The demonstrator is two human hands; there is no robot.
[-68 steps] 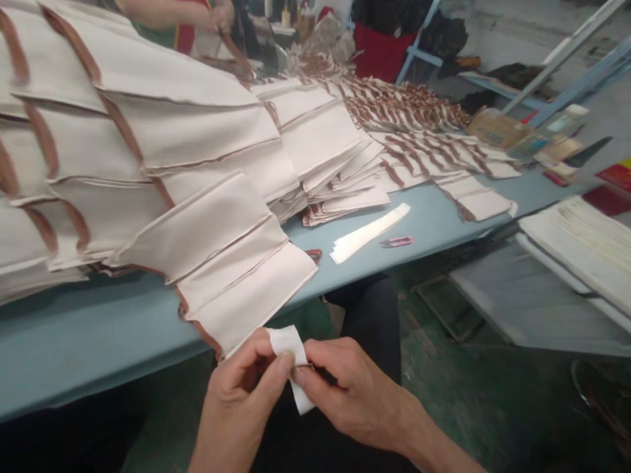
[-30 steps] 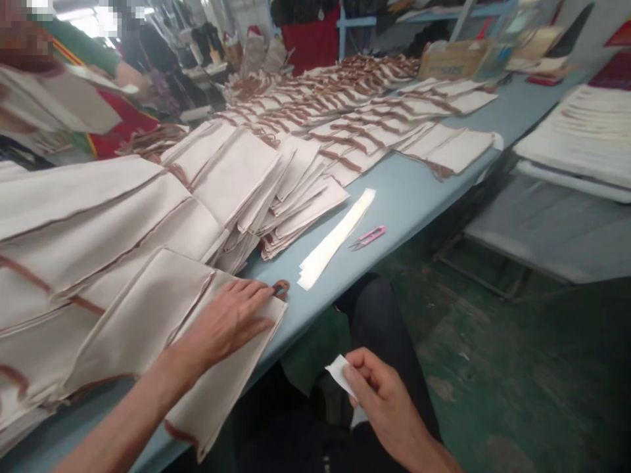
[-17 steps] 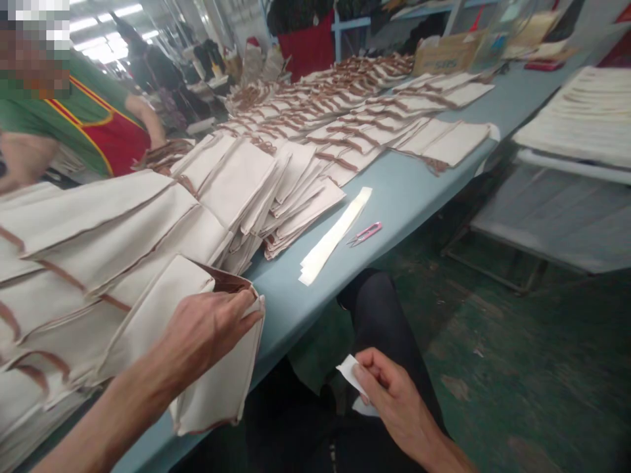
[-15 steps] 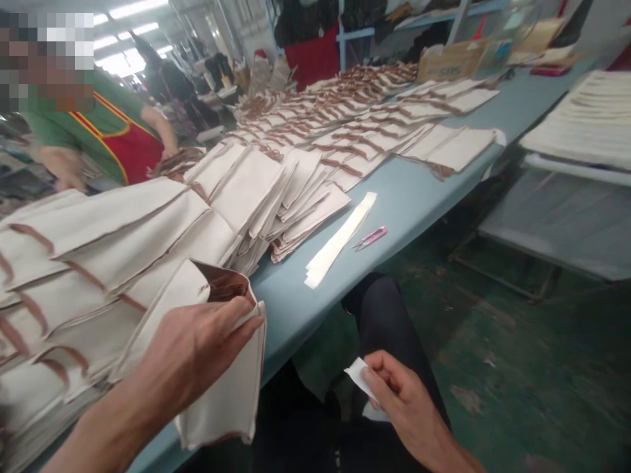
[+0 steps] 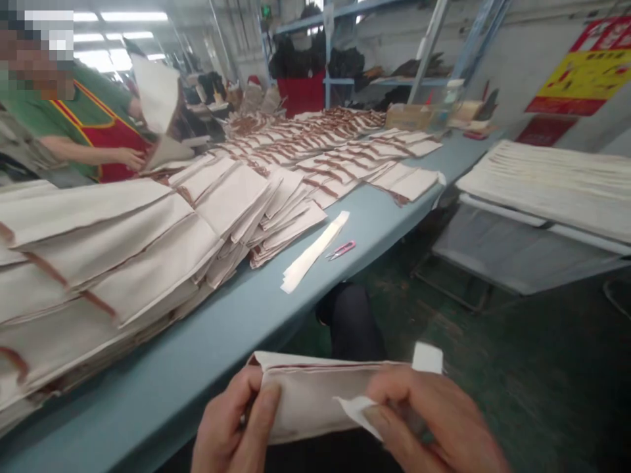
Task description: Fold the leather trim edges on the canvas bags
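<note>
A person's two bare hands hold a cream cloth bag (image 5: 310, 402) with brown edging flat, just off the near edge of a long blue table (image 5: 221, 341). The left hand (image 5: 236, 427) is closed, pinching the bag's left end between thumb and fingers. The right hand (image 5: 434, 427) is closed over the bag's right end and grips a small white slip (image 5: 426, 359) against it.

On the table, fanned stacks of matching bags (image 5: 123, 249) cover the left side and far end. Near the table's front edge lie a pile of white strips (image 5: 315, 253) and, just beside it, pink thread snips (image 5: 341, 249). Across the table, a co-worker in a green top (image 5: 98, 125) lifts another bag.
</note>
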